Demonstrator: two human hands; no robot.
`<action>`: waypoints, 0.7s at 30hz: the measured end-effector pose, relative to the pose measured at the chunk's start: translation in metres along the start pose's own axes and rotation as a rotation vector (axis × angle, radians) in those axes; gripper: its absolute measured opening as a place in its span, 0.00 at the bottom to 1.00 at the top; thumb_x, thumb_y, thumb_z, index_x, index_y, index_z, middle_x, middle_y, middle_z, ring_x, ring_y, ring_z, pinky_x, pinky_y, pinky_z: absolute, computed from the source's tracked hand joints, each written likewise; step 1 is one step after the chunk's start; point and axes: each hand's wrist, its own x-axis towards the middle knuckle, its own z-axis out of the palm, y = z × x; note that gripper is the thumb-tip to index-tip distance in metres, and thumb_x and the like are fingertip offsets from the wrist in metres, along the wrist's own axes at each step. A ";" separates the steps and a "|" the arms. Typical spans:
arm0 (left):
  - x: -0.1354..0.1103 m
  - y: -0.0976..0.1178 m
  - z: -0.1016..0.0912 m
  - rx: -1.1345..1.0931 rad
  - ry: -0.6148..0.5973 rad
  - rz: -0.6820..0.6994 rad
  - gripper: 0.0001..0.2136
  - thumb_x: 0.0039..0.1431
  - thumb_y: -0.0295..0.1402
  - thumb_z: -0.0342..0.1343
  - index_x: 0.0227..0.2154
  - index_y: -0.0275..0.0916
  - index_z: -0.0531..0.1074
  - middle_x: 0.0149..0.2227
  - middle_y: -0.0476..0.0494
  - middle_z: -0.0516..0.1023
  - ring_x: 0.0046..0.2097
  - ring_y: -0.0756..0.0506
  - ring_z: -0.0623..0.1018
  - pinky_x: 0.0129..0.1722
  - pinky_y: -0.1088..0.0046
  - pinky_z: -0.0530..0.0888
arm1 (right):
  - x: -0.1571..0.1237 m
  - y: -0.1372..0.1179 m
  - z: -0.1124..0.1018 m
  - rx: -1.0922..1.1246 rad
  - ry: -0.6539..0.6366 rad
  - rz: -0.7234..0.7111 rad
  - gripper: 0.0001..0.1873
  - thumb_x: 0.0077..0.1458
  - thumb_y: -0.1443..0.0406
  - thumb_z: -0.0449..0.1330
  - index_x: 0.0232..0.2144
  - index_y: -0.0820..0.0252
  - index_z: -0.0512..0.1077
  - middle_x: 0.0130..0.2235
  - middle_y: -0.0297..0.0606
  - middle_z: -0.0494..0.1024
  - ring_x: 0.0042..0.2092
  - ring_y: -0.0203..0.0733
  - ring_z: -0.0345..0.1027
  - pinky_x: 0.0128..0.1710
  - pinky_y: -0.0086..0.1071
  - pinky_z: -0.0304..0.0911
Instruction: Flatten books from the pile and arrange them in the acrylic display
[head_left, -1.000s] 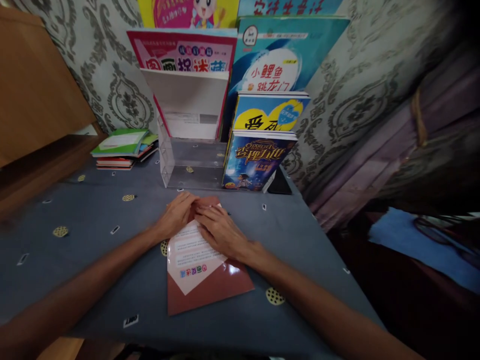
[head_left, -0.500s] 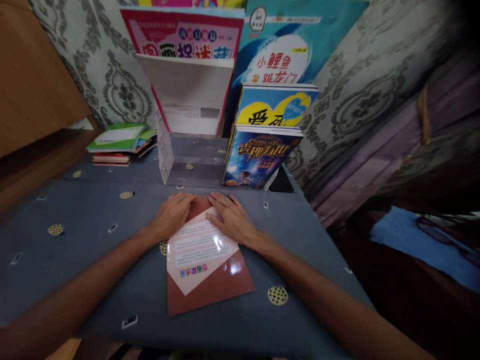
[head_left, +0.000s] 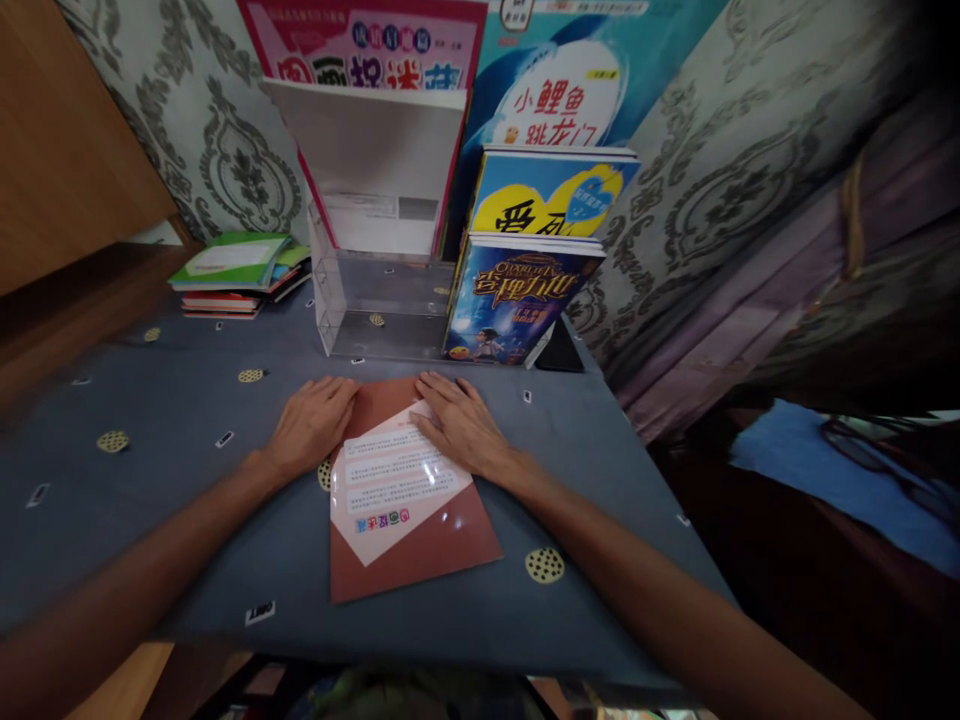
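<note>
A thin reddish-brown book [head_left: 416,570] with a glossy white panel of print lies flat on the cloth-covered table, its lettering upside down to me. My left hand [head_left: 313,425] rests at the book's upper left edge, palm down and fingers extended; whether its fingertips touch the edge I cannot tell. Across the upper right corner lies my right hand [head_left: 465,425], fingers stretched out and pressing flat on the cover. Behind the book stands a clear plastic rack [head_left: 326,290] holding several books, among them a dark blue one [head_left: 517,300] in front on the right.
A pile of books with a green one [head_left: 232,262] on top sits at the back left. Beside the rack's right foot is a black flat object [head_left: 561,350]. Patterned curtains [head_left: 247,180] hang behind the table. Glasses [head_left: 862,450] lie on blue cloth [head_left: 795,470] at right.
My left hand has slid leftward from the book's top to its left edge, baring more of the cover. My right hand stays on the corner. The view has shifted slightly downward.
</note>
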 end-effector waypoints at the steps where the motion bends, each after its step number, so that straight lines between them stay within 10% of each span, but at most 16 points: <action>1: 0.000 0.001 -0.001 0.005 -0.016 -0.006 0.14 0.71 0.29 0.41 0.44 0.36 0.73 0.41 0.37 0.81 0.42 0.39 0.78 0.42 0.61 0.72 | -0.001 0.001 0.001 0.007 0.017 -0.006 0.29 0.68 0.58 0.50 0.65 0.68 0.63 0.69 0.52 0.62 0.70 0.52 0.53 0.70 0.54 0.48; 21: 0.000 0.001 0.000 -0.093 -0.026 -0.064 0.16 0.70 0.32 0.41 0.46 0.38 0.74 0.43 0.37 0.80 0.46 0.37 0.77 0.45 0.59 0.74 | -0.082 0.014 -0.001 0.187 0.138 -0.213 0.22 0.67 0.58 0.54 0.59 0.60 0.72 0.61 0.49 0.73 0.63 0.52 0.66 0.64 0.55 0.60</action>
